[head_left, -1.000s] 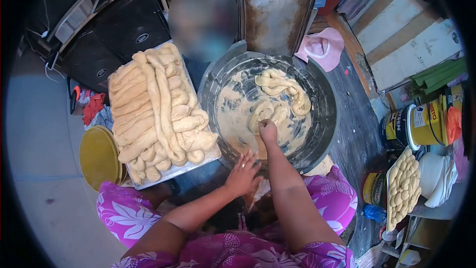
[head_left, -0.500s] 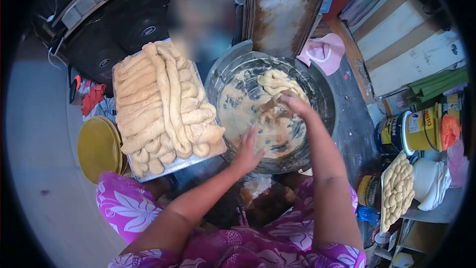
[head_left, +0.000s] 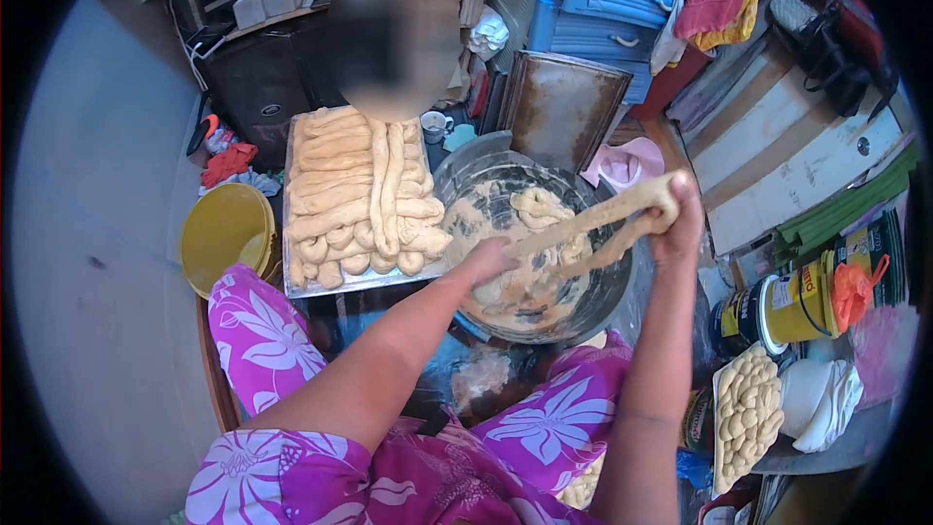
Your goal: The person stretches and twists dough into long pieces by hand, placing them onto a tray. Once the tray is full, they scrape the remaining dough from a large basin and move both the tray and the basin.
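Note:
A long dough strip [head_left: 593,217] stretches over the round dark basin [head_left: 622,297]. Its looped end hangs from my right hand [head_left: 677,219], raised above the basin's right side with the fingers closed round it. My left hand [head_left: 489,261] is at the strip's other end, low over the basin's left part, its fingers closed on the dough. Inside the basin lie more dough [head_left: 536,206] and a floury, crumbly layer. To the left, a tray [head_left: 364,282] is piled with rows of dough strips [head_left: 335,180], two of them laid lengthwise on top.
A yellow bucket [head_left: 225,238] stands at the left. Behind the basin lean rusty trays [head_left: 564,107], with a pink cap [head_left: 625,163] beside them. At the right are paint buckets [head_left: 797,301] and a tray of small dough pieces [head_left: 748,418]. A person's blurred head is behind the dough tray.
My right hand has risen from the basin to the right, lifting a dough strip. My left hand, open before, now holds its other end. The view has shifted.

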`<move>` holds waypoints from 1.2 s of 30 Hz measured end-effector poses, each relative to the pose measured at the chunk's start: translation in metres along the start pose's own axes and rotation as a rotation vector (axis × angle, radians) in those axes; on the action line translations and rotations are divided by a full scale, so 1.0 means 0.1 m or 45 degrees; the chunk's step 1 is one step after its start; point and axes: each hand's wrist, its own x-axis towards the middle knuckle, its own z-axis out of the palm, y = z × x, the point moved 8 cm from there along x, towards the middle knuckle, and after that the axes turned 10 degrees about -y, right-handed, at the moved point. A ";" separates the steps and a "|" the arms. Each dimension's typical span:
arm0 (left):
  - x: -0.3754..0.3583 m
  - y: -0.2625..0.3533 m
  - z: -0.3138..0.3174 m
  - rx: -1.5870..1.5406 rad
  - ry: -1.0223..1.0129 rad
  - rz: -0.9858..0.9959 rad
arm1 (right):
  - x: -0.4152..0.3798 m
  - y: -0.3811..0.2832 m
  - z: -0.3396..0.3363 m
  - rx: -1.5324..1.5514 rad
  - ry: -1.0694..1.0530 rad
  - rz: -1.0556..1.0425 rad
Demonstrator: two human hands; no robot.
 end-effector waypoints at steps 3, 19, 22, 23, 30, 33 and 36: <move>0.00 0.18 0.03 -0.087 -0.221 -0.008 | -0.27 0.80 -0.51 -0.114 0.181 0.340; -0.56 1.17 -0.23 -0.621 -0.435 0.057 | -0.16 1.38 -0.26 -0.542 -0.385 0.447; -0.61 1.48 -0.35 -0.759 -0.134 0.169 | -0.36 1.45 0.12 -0.853 -0.602 0.361; -0.60 1.65 -0.48 -0.674 0.032 0.305 | -0.33 1.66 0.10 -1.017 -0.732 0.175; -0.26 1.60 -0.49 -1.520 0.399 0.407 | -0.33 1.41 0.54 -0.226 -0.214 0.004; -0.21 1.82 -0.16 -1.197 0.251 0.456 | -0.01 1.66 0.18 -0.112 -0.141 0.035; -0.29 2.01 0.05 -0.753 0.090 0.524 | -0.03 1.76 0.10 0.066 -0.044 0.029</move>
